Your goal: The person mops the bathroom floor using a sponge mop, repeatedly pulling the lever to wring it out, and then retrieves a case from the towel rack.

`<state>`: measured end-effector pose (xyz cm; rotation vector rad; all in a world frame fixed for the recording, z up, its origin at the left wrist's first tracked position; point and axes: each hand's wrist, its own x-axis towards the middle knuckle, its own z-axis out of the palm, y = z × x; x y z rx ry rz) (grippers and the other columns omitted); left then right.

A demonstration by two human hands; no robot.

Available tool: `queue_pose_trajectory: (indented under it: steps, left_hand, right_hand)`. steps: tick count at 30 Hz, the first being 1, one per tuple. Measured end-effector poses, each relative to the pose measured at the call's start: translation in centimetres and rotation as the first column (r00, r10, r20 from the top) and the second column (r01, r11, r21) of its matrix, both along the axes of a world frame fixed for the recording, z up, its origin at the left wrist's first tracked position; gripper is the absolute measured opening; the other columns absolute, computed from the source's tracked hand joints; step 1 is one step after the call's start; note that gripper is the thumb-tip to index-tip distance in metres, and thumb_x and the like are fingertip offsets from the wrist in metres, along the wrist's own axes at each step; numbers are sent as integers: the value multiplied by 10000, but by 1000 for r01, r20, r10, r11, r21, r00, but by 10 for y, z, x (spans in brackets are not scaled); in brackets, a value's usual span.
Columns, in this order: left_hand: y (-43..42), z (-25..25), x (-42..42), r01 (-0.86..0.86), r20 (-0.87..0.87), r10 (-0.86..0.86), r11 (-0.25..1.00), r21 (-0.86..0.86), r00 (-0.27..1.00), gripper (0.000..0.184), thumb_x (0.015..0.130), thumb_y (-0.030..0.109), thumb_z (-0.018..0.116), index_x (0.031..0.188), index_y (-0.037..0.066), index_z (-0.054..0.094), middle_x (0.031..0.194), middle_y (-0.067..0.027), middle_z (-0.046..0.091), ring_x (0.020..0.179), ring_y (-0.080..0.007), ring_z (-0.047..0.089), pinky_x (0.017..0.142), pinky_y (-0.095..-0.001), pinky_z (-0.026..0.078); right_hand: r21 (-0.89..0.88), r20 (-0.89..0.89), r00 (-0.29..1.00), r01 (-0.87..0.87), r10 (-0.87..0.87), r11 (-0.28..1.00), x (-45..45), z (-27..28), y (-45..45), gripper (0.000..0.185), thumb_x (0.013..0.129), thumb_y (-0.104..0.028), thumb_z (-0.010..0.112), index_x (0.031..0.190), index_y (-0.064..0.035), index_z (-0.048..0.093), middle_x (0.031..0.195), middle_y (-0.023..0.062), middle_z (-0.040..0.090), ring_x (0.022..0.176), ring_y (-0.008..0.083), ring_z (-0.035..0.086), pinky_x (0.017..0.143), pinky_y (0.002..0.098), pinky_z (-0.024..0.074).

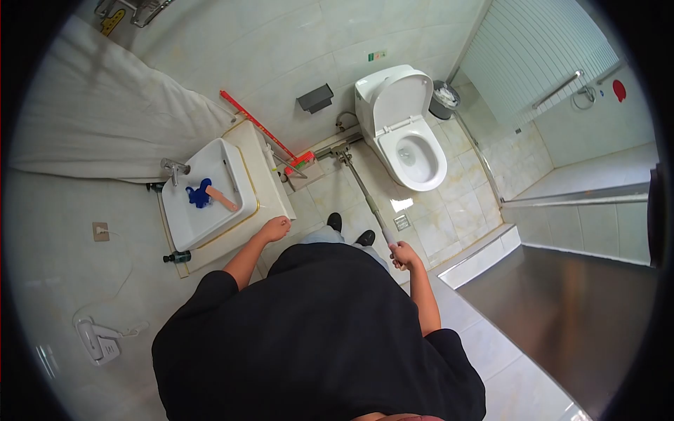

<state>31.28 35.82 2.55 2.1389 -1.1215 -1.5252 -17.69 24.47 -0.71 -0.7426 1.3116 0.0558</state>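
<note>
**Gripping a pole in the right hand, we aimed it at the foot of the wall**

We had the pole [367, 196] in our right hand [404, 255], the fingers wrapped around its pale grip near the top. Its long axis slanted down and away from us, forward and toward our left. The upper end was by our right side, and the lower end met a joint near the floor, between the counter [282, 202] and the toilet [415, 158]. There a wide flat head [327, 149] lay lengthwise along the base of the wall, roughly crosswise to the pole. We could not tell how firmly it pressed on the tiles.

Our left hand [276, 229] hung near the counter's near corner, its fingers curled loosely inward. Whether it touched the edge, we could not tell.

We stood in black shoes [334, 222] on the tiled floor, with a small square drain [401, 222] just beyond the pole on its right. The toilet's lid was raised, and a grey bin [444, 104] stood beside it. Left of the flat head, a red brush [300, 163] sat by the counter, near a long red stick [256, 123] set at a slant. In the sink [184, 228] we saw a blue item [201, 192] and a salmon-coloured strip [222, 198], touching.
</note>
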Motion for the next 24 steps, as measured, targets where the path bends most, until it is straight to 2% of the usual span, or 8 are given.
queue_pose_trajectory:
  steps: [4,8,12,14,16,20,22,24]
  left_hand:
    - [-19,-5,1,305,131,-307,952,37,943,257,973,262,541,1026,24,623,857,-64,660,745,-159,631,694,-323,527]
    - [-44,-28,-7,457,138,-458,889,40,878,261,972,266,540,1021,25,626,854,-56,668,747,-148,632,690,-319,525]
    - [-85,-54,-31,648,137,-640,761,-25,756,283,943,289,548,978,25,642,878,-121,690,792,-245,662,728,-365,526]
    - [-97,-72,-50,722,143,-711,690,-48,689,288,927,294,552,965,25,646,890,-146,693,815,-285,668,744,-383,524]
    - [-109,-98,-70,728,104,-722,684,-40,684,292,900,286,531,927,28,663,982,-207,693,934,-389,657,810,-443,521]
    - [-93,-202,-100,812,106,-807,584,-1,581,288,880,265,514,899,31,682,967,-201,700,902,-385,667,791,-452,528]
    - [-92,-246,-112,796,-44,-802,581,169,595,318,861,261,495,713,34,661,701,-146,680,657,-260,668,700,-402,541]
    - [-84,-270,-119,797,-87,-808,547,254,582,320,851,254,490,679,39,654,660,-134,669,605,-249,656,662,-398,543]
  right_hand:
    - [33,-13,993,114,-114,993,-19,2,67,496,967,-295,612,1328,-31,397,727,102,554,416,155,480,347,335,394]
    - [61,-53,973,226,-223,972,-31,27,136,318,987,-280,587,1183,-49,491,666,55,523,409,147,459,352,320,378]
    - [76,-108,966,243,-234,967,-17,74,198,261,988,-297,578,1019,-43,526,672,54,529,407,142,470,353,318,382]
    - [100,-165,957,257,-239,961,2,95,232,271,976,-307,593,1013,-48,524,679,50,544,416,138,490,356,313,387]
    - [170,-197,939,317,-283,933,29,112,264,277,967,-309,604,1023,-50,524,673,42,541,416,136,493,355,310,388]
    - [282,-208,877,478,-433,832,84,138,334,282,959,-304,622,1039,-58,510,654,27,509,420,129,490,351,300,385]
    - [285,-227,839,542,-494,790,108,149,346,277,959,-301,624,1034,-63,504,652,23,502,423,124,488,349,297,383]
    - [296,-329,812,574,-482,764,135,168,368,252,965,-286,618,1007,-76,487,653,18,505,418,118,483,347,295,379]
